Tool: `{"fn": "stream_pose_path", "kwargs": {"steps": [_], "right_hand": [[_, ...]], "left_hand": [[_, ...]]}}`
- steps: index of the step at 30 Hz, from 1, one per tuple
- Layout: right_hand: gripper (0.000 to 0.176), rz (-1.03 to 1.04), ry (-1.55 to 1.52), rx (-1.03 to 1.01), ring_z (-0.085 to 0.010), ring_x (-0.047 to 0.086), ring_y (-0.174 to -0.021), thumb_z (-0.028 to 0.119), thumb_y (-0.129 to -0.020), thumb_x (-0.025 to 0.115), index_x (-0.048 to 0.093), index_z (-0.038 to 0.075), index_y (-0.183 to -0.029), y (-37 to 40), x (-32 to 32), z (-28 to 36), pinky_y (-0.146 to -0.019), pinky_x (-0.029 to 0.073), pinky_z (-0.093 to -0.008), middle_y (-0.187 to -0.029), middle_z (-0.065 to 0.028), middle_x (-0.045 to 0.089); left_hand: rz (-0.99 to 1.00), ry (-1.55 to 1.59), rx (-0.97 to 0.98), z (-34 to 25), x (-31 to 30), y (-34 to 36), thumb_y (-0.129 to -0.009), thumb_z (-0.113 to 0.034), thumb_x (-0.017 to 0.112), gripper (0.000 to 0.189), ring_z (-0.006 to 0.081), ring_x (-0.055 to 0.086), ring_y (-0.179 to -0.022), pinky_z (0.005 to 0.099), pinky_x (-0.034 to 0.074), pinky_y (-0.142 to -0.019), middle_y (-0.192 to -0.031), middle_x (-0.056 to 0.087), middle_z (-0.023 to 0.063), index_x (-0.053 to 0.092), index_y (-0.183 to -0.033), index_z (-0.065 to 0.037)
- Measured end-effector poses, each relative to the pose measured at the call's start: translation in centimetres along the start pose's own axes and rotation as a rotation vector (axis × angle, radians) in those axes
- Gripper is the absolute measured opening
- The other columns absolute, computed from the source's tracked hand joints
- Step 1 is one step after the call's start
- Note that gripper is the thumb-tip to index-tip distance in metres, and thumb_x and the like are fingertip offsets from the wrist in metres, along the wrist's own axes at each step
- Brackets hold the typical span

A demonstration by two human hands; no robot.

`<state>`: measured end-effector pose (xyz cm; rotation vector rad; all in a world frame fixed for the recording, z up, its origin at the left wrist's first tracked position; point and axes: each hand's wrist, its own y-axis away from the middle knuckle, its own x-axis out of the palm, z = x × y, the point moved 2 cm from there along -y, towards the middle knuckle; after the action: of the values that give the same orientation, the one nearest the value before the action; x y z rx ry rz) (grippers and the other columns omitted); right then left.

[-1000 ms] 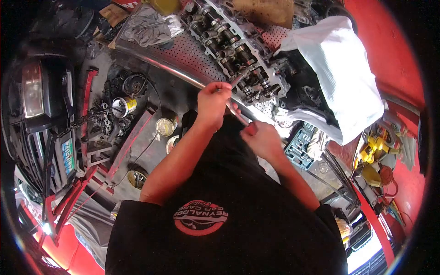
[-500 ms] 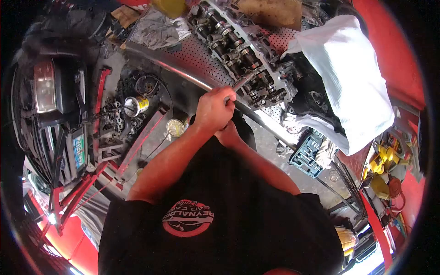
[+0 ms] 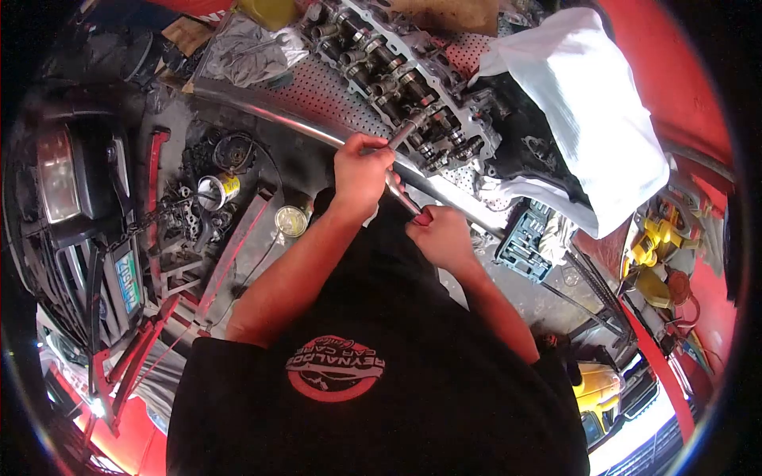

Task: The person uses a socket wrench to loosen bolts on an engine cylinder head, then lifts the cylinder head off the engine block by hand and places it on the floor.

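A cylinder head [image 3: 389, 83] with exposed camshafts lies at a slant on a perforated metal bench. From its near end, the shiny extension bar [image 3: 406, 132] of a socket wrench runs back towards me. My left hand [image 3: 361, 176] is closed around the wrench where bar and handle meet, hiding that joint. The wrench handle [image 3: 403, 197] slopes down to the right. My right hand [image 3: 446, 240] is wrapped round its end, where a bit of red shows. Whether the bar's tip sits on a bolt is too small to tell.
A white cloth [image 3: 591, 119] covers dark parts right of the head. Below it is an open teal socket case [image 3: 525, 242]. A car front [image 3: 87, 214], red metal stand legs [image 3: 234, 250] and a can [image 3: 218, 192] stand left. Crumpled gloves [image 3: 250, 51] lie on the bench.
My right hand has moved right, away from my left hand, and the wrench handle now shows between them. The whole view has shifted slightly.
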<state>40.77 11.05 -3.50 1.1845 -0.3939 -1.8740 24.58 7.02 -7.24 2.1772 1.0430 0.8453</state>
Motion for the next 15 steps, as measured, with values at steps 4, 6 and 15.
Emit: {"fn": "stream_pose_path", "kwargs": {"steps": [4, 6, 15], "right_hand": [[0.016, -0.056, -0.102, -0.057, -0.0367, 0.064, -0.069, 0.019, -0.070, 0.066, 0.066, 0.004, -0.075, 0.3, 0.0, 0.0, -0.064, 0.052, -0.0418, -0.073, -0.0196, 0.064], [0.015, -0.068, -0.121, -0.089, -0.0368, 0.064, -0.067, 0.018, -0.069, 0.066, 0.065, 0.004, -0.073, 0.2, 0.8, -0.6, -0.063, 0.051, -0.0420, -0.070, -0.0194, 0.063], [0.029, 0.014, -0.080, -0.146, -0.0327, 0.060, -0.061, 0.024, -0.072, 0.071, 0.055, 0.001, -0.068, -0.5, -0.5, -1.2, -0.058, 0.046, -0.0418, -0.064, -0.0193, 0.057]], "left_hand": [[-0.001, -0.024, -0.015, 0.1, 0.0, -0.1, -0.082, 0.002, 0.062, 0.016, 0.0222, 0.056, -0.052, 0.0408, 0.051, -0.045, -0.070, 0.052, 0.0096, 0.053, -0.095, -0.002], [0.001, -0.042, -0.003, 0.1, 0.0, -0.1, -0.082, 0.002, 0.062, 0.015, 0.0218, 0.056, -0.050, 0.0401, 0.050, -0.043, -0.069, 0.051, 0.0094, 0.053, -0.094, -0.002], [0.005, 0.017, 0.075, -0.1, 0.3, 0.4, -0.081, 0.002, 0.061, 0.015, 0.0213, 0.058, -0.051, 0.0382, 0.050, -0.044, -0.073, 0.056, 0.0114, 0.054, -0.094, 0.000]]}}
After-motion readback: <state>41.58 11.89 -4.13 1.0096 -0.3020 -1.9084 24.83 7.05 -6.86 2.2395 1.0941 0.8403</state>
